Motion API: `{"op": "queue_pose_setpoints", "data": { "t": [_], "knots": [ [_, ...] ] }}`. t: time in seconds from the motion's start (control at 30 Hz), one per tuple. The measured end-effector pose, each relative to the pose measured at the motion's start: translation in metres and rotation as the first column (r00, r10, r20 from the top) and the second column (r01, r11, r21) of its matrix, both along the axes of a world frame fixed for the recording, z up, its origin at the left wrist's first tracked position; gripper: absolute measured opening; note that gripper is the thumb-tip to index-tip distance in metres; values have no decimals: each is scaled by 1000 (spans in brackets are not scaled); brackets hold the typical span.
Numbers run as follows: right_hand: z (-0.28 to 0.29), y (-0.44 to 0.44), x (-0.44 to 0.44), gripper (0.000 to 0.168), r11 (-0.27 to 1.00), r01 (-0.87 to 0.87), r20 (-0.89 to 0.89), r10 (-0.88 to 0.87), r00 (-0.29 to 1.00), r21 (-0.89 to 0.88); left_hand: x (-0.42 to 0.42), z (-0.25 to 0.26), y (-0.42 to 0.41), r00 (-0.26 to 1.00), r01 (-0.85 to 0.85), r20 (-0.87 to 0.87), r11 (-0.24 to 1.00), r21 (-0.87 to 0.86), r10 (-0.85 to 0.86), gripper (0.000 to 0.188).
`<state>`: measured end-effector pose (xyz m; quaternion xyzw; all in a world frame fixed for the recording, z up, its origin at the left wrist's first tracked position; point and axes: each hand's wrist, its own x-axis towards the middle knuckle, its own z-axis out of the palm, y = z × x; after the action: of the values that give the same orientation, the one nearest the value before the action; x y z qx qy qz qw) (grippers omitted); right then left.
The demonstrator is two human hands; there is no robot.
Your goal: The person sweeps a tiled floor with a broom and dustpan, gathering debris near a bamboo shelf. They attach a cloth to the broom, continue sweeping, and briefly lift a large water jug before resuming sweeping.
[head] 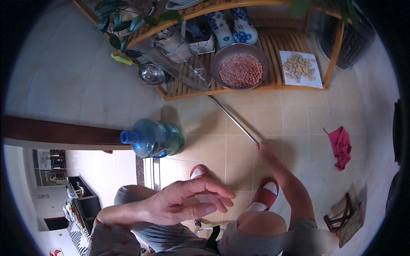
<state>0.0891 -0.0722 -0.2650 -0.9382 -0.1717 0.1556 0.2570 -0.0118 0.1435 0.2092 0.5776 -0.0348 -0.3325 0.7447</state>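
Observation:
My left hand [189, 200] is raised in front of my body, fingers curved and apart, holding nothing. Low at the right of centre, my right hand [263, 149] grips the near end of a thin metal rod [233, 118]. The rod slants up and left across the floor to the front edge of the slatted rack; whether its far end goes under the rack cannot be told. Just above that end lie a clear plastic container [200, 76] and a metal bowl of pink-skinned peanuts [241, 70]. A sheet with unshelled peanuts [299, 68] lies further right on the rack.
A blue water-cooler bottle [157, 137] lies on the tiles at left. A red cloth [341, 148] is on the floor at right, above a folding stool [347, 222]. Patterned boots [245, 32] stand on the wooden rack [272, 52]; a metal ladle [152, 75] hangs by its left end.

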Motion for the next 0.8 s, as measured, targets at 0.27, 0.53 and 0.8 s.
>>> {"op": "queue_pose_setpoints", "data": {
  "t": [0.27,0.53,0.8],
  "knots": [
    [69,-52,-22,42,1000,-17,-307,24,951,25,-11,8,-2,1000,2,-3,1000,-5,-2,35],
    [59,-44,-50,43,993,17,-264,-48,963,-116,-19,21,-2,998,14,-53,998,-61,-17,37],
    [23,62,-1,43,986,158,-148,-164,975,-49,-15,17,5,998,18,-64,999,-43,-21,36]
  ]
}}
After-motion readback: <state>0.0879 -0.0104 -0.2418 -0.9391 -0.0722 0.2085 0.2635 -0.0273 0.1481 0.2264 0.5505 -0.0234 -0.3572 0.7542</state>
